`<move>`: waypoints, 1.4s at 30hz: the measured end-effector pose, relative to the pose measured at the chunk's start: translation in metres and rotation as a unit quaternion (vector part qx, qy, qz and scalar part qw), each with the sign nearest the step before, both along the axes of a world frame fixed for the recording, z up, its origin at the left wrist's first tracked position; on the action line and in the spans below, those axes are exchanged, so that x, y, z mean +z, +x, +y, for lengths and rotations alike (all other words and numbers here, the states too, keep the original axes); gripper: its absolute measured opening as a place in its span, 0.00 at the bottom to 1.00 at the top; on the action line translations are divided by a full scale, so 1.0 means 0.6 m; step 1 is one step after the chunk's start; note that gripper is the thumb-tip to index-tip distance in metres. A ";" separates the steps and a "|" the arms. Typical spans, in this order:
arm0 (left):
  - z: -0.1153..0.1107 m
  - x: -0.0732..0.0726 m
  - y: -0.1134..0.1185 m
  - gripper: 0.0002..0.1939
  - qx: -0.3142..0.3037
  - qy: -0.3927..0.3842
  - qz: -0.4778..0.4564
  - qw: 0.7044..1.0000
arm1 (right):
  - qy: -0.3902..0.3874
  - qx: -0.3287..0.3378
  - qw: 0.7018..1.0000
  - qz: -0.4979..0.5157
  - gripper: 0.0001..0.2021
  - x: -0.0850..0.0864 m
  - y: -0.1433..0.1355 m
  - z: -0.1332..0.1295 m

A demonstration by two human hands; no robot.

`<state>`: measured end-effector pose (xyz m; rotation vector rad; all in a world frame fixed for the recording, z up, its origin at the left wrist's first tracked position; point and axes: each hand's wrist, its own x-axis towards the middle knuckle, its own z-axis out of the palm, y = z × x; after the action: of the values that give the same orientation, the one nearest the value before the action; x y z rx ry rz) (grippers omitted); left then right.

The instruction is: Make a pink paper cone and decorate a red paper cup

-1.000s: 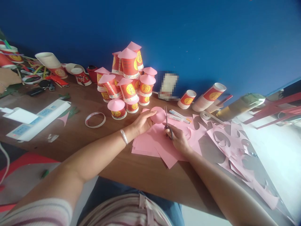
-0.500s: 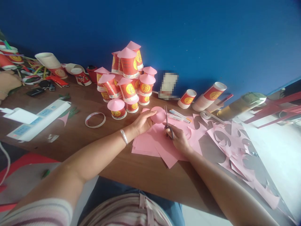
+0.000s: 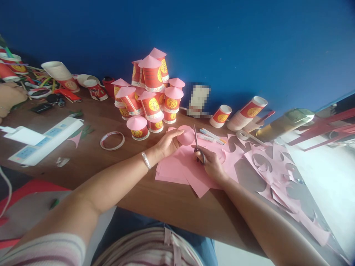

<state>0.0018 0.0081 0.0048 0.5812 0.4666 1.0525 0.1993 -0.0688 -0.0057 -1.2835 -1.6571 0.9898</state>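
Left hand (image 3: pixel 169 143) pinches a pink paper disc (image 3: pixel 186 136) by its left edge at mid-frame; the right hand (image 3: pixel 213 164) is curled around scissors (image 3: pixel 196 149), blades at the disc's right edge. Pink sheets (image 3: pixel 172 170) lie below on the surface (image 3: pixel 146 195); pink-topped red cups (image 3: pixel 151 79) stand stacked at upper centre.

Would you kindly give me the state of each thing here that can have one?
Left hand, pinching the pink paper circle
Right hand, gripping the scissors
Pink paper circle, in hand, cut round
Scissors, blades at the circle's edge
Pink paper sheets, overlapping
Pink paper scraps, piled loosely
Cone-topped paper cups, stacked in tiers
Nested paper cups, uncapped
Power strip, white adapter on it
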 end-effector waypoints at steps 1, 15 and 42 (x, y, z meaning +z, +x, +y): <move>0.000 0.000 0.000 0.07 0.003 -0.003 0.002 1.000 | -0.003 0.001 1.000 0.001 0.25 0.000 0.000 0.000; 0.001 -0.001 -0.001 0.07 0.030 -0.016 0.008 0.999 | -0.016 0.005 1.000 0.016 0.22 0.005 -0.003 -0.004; 0.006 -0.006 -0.001 0.10 0.063 -0.053 0.001 0.997 | -0.036 0.009 0.999 0.028 0.21 0.019 -0.010 -0.010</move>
<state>0.0011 0.0117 0.0013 0.4633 0.5622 1.1394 0.1932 -0.0745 0.0055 -1.2785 -1.6050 1.0957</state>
